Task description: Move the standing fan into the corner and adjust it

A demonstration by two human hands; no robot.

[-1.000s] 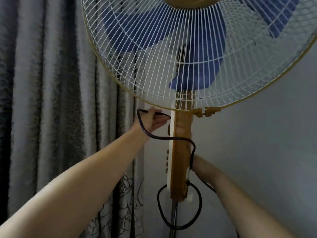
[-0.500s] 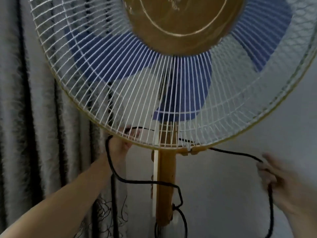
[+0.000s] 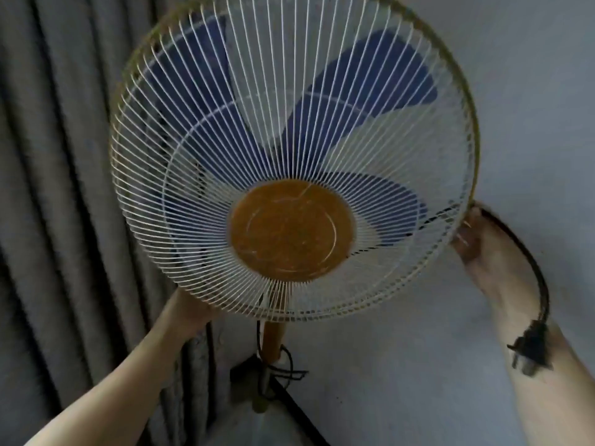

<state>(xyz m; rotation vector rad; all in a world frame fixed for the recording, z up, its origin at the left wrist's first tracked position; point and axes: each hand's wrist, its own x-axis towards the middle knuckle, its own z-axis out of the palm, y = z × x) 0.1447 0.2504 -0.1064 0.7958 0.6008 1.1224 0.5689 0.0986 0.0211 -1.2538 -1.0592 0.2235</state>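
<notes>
The standing fan (image 3: 289,233) fills the view, with a white wire grille, blue blades and a round orange hub; its head is tilted towards me. The orange post (image 3: 273,339) runs down below it, with cord looped around it. My left hand (image 3: 190,312) reaches under the lower left of the grille, its fingers hidden behind it. At the grille's right rim, my right hand (image 3: 479,249) grips the black power cord (image 3: 528,262). The cord arcs over my wrist, and its plug (image 3: 531,352) hangs beside my forearm.
Grey pleated curtains (image 3: 58,188) hang close on the left. A plain pale wall (image 3: 531,91) stands behind and to the right. A dark skirting line (image 3: 299,410) runs along the floor below the post.
The view has tipped so the whole fan head now shows. My right hand rose with the cord to the grille's right rim, and the plug now dangles. My left hand slid behind the grille.
</notes>
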